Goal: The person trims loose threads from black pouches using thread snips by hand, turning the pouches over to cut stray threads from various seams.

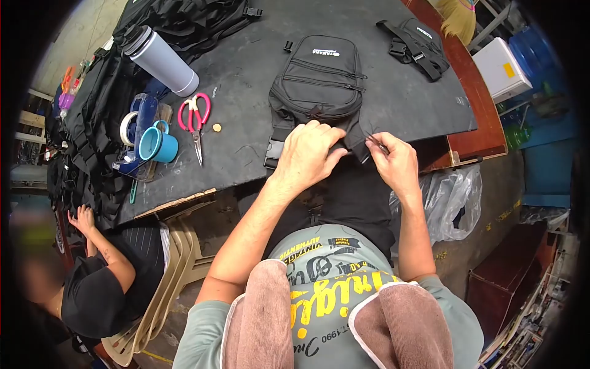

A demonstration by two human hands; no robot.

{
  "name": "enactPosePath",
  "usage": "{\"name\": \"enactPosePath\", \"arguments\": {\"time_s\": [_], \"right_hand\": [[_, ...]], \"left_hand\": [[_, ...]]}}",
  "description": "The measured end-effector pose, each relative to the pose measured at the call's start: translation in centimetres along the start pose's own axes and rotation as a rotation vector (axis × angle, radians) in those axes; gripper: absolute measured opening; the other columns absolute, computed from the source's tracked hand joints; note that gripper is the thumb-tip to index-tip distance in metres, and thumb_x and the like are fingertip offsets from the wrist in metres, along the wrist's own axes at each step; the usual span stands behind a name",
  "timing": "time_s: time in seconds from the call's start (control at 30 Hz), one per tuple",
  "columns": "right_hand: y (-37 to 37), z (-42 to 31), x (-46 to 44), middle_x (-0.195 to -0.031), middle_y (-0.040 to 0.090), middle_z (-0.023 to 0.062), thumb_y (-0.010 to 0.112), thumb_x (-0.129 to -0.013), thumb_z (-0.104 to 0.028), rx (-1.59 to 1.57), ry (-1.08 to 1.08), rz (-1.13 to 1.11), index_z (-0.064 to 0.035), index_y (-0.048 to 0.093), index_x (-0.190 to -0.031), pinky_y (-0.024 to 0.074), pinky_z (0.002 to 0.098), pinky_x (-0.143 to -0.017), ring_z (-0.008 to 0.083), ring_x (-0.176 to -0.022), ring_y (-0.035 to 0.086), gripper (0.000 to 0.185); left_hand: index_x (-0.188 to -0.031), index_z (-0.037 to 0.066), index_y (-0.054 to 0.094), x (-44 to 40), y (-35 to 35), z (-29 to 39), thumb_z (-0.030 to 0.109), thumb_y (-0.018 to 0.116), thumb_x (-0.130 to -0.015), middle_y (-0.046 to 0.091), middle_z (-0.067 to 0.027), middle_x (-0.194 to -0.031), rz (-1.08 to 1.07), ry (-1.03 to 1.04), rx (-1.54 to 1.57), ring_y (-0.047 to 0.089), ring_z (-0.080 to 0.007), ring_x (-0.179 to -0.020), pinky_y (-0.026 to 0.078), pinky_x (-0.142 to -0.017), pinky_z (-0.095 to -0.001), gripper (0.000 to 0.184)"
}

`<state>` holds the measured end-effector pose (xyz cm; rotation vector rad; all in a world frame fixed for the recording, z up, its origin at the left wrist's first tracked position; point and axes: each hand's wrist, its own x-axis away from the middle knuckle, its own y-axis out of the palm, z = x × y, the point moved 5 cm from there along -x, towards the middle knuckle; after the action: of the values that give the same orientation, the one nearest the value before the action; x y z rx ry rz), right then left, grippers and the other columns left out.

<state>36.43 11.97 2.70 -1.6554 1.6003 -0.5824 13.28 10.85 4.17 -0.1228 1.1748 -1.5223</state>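
Note:
A black sling bag [322, 74] with zipped pockets and white lettering lies on the dark table in front of me. My left hand [312, 150] is closed over its lower end, with thumb and forefinger spread a little apart. Some of the fabric there is hidden under that hand. Between the fingers of my right hand [396, 161] is a small, dark, pointed tool that looks like thread snips [376, 144]. Its tip is beside a strap at the bag's lower right. A black buckle [274, 151] sticks out left of my left hand.
Red-handled scissors [194, 123], a blue mug [158, 145] and a grey tumbler [163, 61] stand or lie to the left. Black bags [92, 135] are heaped beyond them. Another small bag [418, 46] lies at upper right. A co-worker [98, 283] sits at lower left.

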Motion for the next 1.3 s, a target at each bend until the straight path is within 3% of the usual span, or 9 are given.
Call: {"name": "enactPosePath", "arguments": {"time_s": [0.1, 0.27, 0.47, 0.67, 0.77, 0.83, 0.87, 0.97, 1.3], "right_hand": [[-0.2, 1.6, 0.6, -0.081, 0.074, 0.0033, 0.078, -0.111, -0.017, -0.435, 0.091, -0.086, 0.0042, 0.077, -0.113, 0.0522, 0.0292, -0.070, 0.0059, -0.077, 0.061, 0.021], [-1.2, 0.0, 2.4, -0.081, 0.072, 0.0011, 0.077, -0.110, -0.014, -0.333, 0.123, -0.040, 0.0033, 0.078, -0.112, 0.0504, 0.0289, -0.067, 0.0050, -0.075, 0.059, 0.018], [-0.3, 1.4, 4.0, -0.079, 0.061, -0.0075, 0.074, -0.112, -0.015, -0.574, 0.295, -0.036, 0.0014, 0.075, -0.102, 0.0423, 0.0266, -0.064, 0.0020, -0.072, 0.050, 0.019], [-0.4, 0.4, 5.7, -0.086, 0.060, -0.0117, 0.072, -0.114, -0.007, -0.742, 0.201, -0.191, -0.0023, 0.072, -0.105, 0.0366, 0.0198, -0.064, -0.0033, -0.075, 0.047, 0.010], [-0.6, 0.0, 5.8, -0.085, 0.062, -0.0079, 0.074, -0.112, -0.008, -0.726, 0.175, -0.149, -0.0017, 0.072, -0.110, 0.0412, 0.0231, -0.065, 0.0014, -0.073, 0.050, 0.006], [-2.4, -0.8, 5.5, -0.087, 0.070, 0.0020, 0.079, -0.109, -0.011, -0.407, 0.064, 0.078, -0.0015, 0.072, -0.118, 0.0513, 0.0307, -0.068, 0.0129, -0.071, 0.062, 0.014], [-2.0, -0.3, 5.5, -0.087, 0.070, 0.0020, 0.079, -0.109, -0.011, -0.407, 0.062, 0.081, -0.0015, 0.072, -0.118, 0.0513, 0.0307, -0.068, 0.0129, -0.071, 0.062, 0.014], [-1.5, 0.5, 5.8, -0.100, 0.080, 0.0154, 0.085, -0.105, -0.016, -0.164, -0.012, 0.150, -0.0021, 0.074, -0.125, 0.0606, 0.0409, -0.076, 0.0309, -0.084, 0.079, 0.027], [1.8, 1.0, 6.0, -0.096, 0.078, 0.0151, 0.086, -0.103, -0.008, -0.130, -0.161, 0.248, -0.0006, 0.073, -0.115, 0.0599, 0.0398, -0.067, 0.0324, -0.077, 0.079, 0.019]], "left_hand": [[-0.117, 0.007, 0.083, 0.7, -0.8, 0.3, 0.016, 0.095, -0.087, 0.077, -0.0046, -0.098, -0.073, -0.086, 0.014, 0.070, -0.0297, -0.092, 0.058, -0.086, -0.0451, 0.034], [-0.121, 0.008, 0.082, -0.3, -0.3, 3.7, 0.013, 0.094, -0.087, 0.076, -0.0087, -0.107, 0.103, 0.057, 0.195, 0.073, -0.0303, -0.097, 0.060, -0.084, -0.0435, 0.036], [-0.125, 0.008, 0.077, -0.6, 4.3, 2.7, 0.010, 0.093, -0.087, 0.076, -0.0071, -0.104, -0.017, -0.204, 0.256, 0.073, -0.0303, -0.098, 0.060, -0.087, -0.0441, 0.042], [-0.107, 0.008, 0.081, -0.6, 4.5, 3.8, 0.008, 0.090, -0.090, 0.075, -0.0043, -0.098, 0.078, -0.060, 0.031, 0.072, -0.0306, -0.096, 0.060, -0.084, -0.0436, 0.020], [-0.101, 0.007, 0.082, -0.4, 4.5, 3.0, 0.008, 0.088, -0.093, 0.077, -0.0054, -0.098, 0.101, -0.101, 0.137, 0.073, -0.0310, -0.095, 0.060, -0.084, -0.0439, 0.011], [-0.104, 0.005, 0.082, 0.2, 3.9, 2.4, 0.007, 0.087, -0.095, 0.081, -0.0075, -0.101, 0.116, -0.125, 0.230, 0.076, -0.0316, -0.096, 0.061, -0.085, -0.0438, 0.010], [-0.104, 0.005, 0.082, 0.5, 3.7, 2.2, 0.007, 0.087, -0.095, 0.081, -0.0075, -0.101, 0.117, -0.122, 0.229, 0.076, -0.0316, -0.096, 0.061, -0.085, -0.0438, 0.010], [-0.106, 0.002, 0.081, 1.0, 3.2, 1.8, 0.006, 0.085, -0.099, 0.084, -0.0100, -0.107, 0.085, -0.157, 0.331, 0.078, -0.0312, -0.099, 0.062, -0.089, -0.0429, 0.009], [-0.106, 0.001, 0.078, 1.2, 3.4, 2.0, 0.005, 0.082, -0.100, 0.083, -0.0107, -0.108, 0.112, -0.119, 0.286, 0.078, -0.0324, -0.101, 0.061, -0.090, -0.0425, 0.008]]}}
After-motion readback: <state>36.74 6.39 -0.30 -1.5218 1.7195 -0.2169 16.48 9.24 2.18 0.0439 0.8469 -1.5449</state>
